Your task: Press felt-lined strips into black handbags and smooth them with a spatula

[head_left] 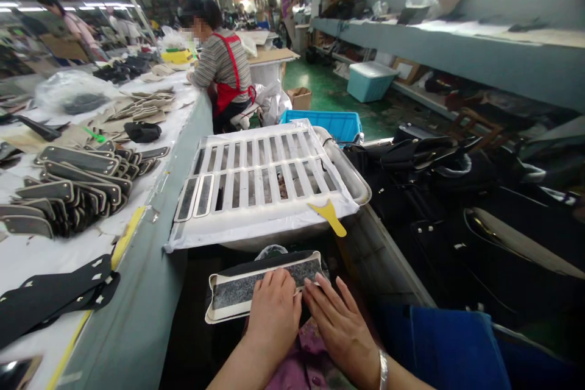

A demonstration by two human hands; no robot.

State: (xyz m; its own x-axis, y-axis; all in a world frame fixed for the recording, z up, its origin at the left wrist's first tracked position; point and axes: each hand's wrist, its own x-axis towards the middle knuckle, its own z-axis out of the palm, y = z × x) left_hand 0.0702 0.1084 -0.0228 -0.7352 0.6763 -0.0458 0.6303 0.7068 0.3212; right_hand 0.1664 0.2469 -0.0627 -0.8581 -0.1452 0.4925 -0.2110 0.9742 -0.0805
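Observation:
A flat piece (233,289) with a speckled grey panel and a cream border lies in front of me over dark material. My left hand (274,304) rests on its middle, the fingers curled together at its lower edge. Beside it, my right hand (336,317) has its fingers stretched out, the fingertips at the right end of the piece. Beyond my hands is a white slatted frame (269,210) with two grey, cream-edged strips (203,195) at its left end. A yellow, fork-ended tool (331,217) lies on the frame's front right corner.
On the left, a long table (98,247) holds piles of grey strips (73,186) and black straps (59,292). A person in a red apron (228,67) sits ahead. Behind the frame stands a blue crate (324,125). Black bags (457,219) are heaped on the right.

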